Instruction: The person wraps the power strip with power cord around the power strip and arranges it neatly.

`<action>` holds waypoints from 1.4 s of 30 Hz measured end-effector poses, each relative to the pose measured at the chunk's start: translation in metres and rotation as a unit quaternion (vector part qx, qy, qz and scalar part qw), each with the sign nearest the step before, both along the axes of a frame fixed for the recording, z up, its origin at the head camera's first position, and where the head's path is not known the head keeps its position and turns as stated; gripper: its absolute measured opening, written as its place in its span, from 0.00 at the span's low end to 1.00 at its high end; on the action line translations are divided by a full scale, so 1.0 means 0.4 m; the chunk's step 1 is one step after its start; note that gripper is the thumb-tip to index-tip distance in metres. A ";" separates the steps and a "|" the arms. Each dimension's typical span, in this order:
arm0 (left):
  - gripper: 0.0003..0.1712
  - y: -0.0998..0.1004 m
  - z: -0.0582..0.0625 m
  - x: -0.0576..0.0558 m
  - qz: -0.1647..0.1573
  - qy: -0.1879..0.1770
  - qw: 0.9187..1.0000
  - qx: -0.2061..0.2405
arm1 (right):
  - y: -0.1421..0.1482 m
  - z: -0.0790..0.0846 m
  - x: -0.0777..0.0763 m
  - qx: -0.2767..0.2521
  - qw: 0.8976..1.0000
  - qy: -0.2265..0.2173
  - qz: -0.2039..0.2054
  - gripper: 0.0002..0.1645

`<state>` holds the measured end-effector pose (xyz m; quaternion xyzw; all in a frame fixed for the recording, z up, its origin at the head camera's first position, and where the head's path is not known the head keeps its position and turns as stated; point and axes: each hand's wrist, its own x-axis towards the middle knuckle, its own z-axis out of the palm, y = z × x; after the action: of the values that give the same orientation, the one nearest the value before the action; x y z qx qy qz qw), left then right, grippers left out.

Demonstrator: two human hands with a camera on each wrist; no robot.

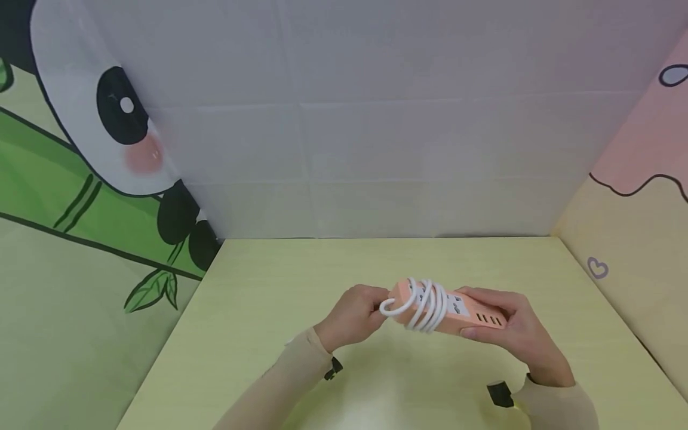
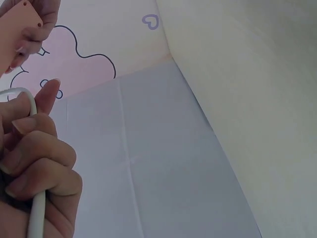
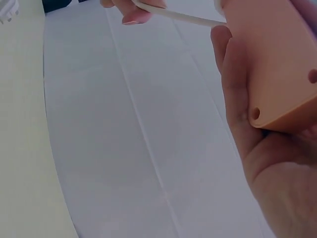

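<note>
I see the power strip [image 1: 454, 321] stretch left to right, sockets [image 1: 457, 304] up; the right hand [image 1: 518, 328] grips its slightly nearer right end, the left hand [image 1: 355, 315] its cord [image 2: 37, 215].

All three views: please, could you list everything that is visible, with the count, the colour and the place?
power strip: 1, peach, in the right hand above the table
cord: 1, white, wound around the power strip and running to the left hand
table: 1, pale yellow, below the hands
back wall: 1, grey-white, behind the table
left wall: 1, green with a drawn animal face, left
right wall: 1, cream and pink, right
black pieces: 2, black, one by each wrist
sleeves: 2, beige, on both arms
left hand: 1, bare, gripping the cord
right hand: 1, bare, holding the power strip
</note>
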<state>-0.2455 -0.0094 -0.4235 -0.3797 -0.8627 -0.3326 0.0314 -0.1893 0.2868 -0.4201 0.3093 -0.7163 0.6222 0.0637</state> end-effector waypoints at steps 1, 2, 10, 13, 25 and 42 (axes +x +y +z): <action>0.17 0.000 -0.003 0.005 -0.001 0.007 1.000 -0.006 | -0.001 0.001 0.000 0.003 1.000 -0.011 -0.012 0.34; 0.19 0.001 -0.006 0.011 -0.003 0.012 1.000 -0.014 | -0.002 0.001 0.000 0.003 1.000 -0.019 -0.019 0.33; 0.15 0.007 -0.011 0.049 -0.017 -0.012 0.998 -0.056 | -0.012 0.000 0.000 -0.008 0.998 -0.050 -0.040 0.31; 0.18 0.011 -0.008 0.060 -0.022 -0.014 0.997 -0.070 | -0.012 -0.002 0.000 -0.004 0.997 -0.051 -0.059 0.32; 0.18 0.020 0.001 0.094 -0.024 0.049 0.993 -0.100 | -0.018 -0.011 -0.009 -0.002 0.997 -0.024 -0.073 0.32; 0.25 0.042 0.020 0.139 0.054 0.113 0.986 -0.114 | -0.028 -0.014 -0.015 0.047 0.991 -0.006 -0.129 0.31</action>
<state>-0.1901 0.0072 -0.4157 -0.3689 -0.9051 -0.1846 0.1032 -0.1951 0.2757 -0.4258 0.2136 -0.7788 0.5764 0.1247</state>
